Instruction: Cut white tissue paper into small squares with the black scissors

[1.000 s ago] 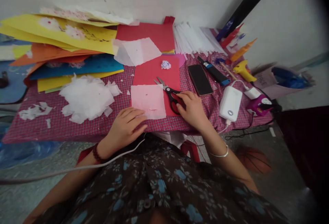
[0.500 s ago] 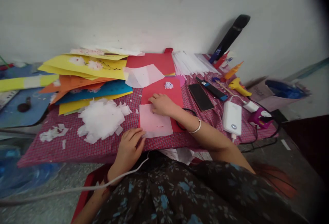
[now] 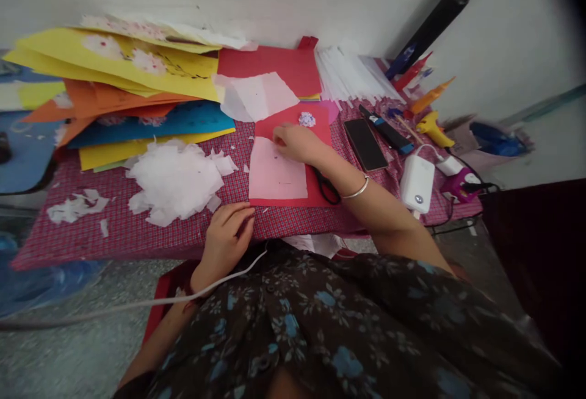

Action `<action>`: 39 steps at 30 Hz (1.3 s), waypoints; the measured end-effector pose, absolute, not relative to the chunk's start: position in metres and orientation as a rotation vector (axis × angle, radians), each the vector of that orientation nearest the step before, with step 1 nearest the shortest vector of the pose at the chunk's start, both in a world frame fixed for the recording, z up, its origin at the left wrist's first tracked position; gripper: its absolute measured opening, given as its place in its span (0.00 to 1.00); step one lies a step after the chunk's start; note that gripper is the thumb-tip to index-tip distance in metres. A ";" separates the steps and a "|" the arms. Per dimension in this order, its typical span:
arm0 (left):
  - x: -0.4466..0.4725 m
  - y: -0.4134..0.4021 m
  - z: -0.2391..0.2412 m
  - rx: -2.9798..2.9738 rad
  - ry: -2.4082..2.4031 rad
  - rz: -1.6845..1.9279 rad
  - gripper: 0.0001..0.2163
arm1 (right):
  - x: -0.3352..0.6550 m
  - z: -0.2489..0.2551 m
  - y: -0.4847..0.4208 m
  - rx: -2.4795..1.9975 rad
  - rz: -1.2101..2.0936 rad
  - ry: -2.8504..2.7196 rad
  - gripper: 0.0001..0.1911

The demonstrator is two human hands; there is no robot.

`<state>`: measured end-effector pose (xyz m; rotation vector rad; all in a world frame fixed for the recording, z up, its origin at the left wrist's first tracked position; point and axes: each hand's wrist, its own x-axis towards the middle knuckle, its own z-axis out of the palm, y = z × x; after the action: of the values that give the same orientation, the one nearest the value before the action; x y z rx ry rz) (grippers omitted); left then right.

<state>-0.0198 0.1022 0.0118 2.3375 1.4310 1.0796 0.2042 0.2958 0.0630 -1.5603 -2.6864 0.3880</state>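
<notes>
A pale pink sheet of thin paper (image 3: 278, 176) lies flat on a sheet of red paper (image 3: 320, 194). My right hand (image 3: 297, 143) rests over its upper right part, fingers curled down and closed; whatever is under the fingertips is hidden. At the table's front edge lies my left hand (image 3: 229, 231), its fingers stretched out beside the red paper's lower left corner and holding nothing. A small white and purple speckled paper tuft (image 3: 306, 119) sits on the red paper, beyond my right hand. A black loop handle (image 3: 326, 186) shows partly under my right wrist.
White paper pieces (image 3: 176, 182) are heaped to the left, below stacked coloured sheets (image 3: 151, 91). On the right are a phone (image 3: 365, 144), a cutter (image 3: 391, 132), a white power bank (image 3: 417, 182), a yellow glue gun (image 3: 434, 129) and cables. White strips (image 3: 352, 75) lie at the back.
The pink sheet has slid away from me, its lower edge now inside the red paper's. My right fingers have curled; my left hand has come off the sheet's corner. The view has tilted down.
</notes>
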 end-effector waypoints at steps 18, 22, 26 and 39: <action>0.059 0.130 0.033 2.625 1.074 0.751 0.07 | 0.310 0.041 0.170 -1.820 0.279 -2.352 0.29; 0.085 0.139 0.033 2.687 1.320 0.471 0.07 | 0.320 0.050 0.176 -1.841 0.387 -2.290 0.32; 0.096 0.142 0.033 2.793 1.426 0.342 0.07 | 0.350 0.060 0.176 -1.815 0.841 -2.067 0.32; 0.117 0.157 0.058 2.852 1.198 -0.041 0.10 | 0.389 0.078 0.132 -1.506 1.527 -1.801 0.33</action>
<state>0.1169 0.1573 0.0576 2.8522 1.1982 -0.0409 0.3885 0.1316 0.0783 -1.5058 -1.8009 1.5271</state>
